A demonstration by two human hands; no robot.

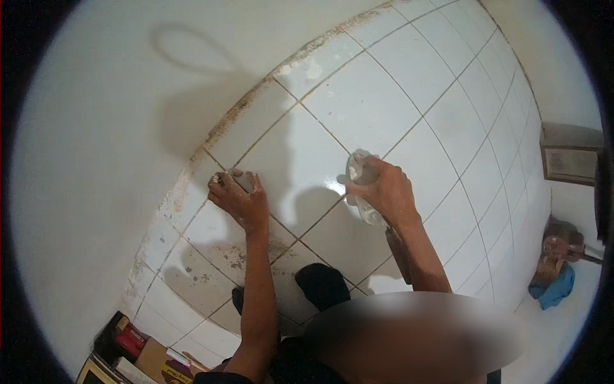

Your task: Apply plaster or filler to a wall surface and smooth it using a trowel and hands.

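Observation:
My right hand (391, 191) grips a clear, see-through plastic container (371, 214) with whitish smears on it, over the white tiled floor (358, 89). Its thumb and fingers wrap round the container's side, and its exact shape is partly hidden by the hand. Further left, near the foot of the wall, my left hand (240, 200) hovers with bent fingers. A gap shows between its thumb and forefinger, and I see nothing held there. White residue clings to its fingertips.
Rough, flaking plaster (240, 115) runs along the wall's base. Dark footwear (323, 287) stands on the tiles below my hands. At the lower left are a cardboard box (163, 361) and a red item (131, 339). A blue cloth or bag (553, 286) lies at the far right.

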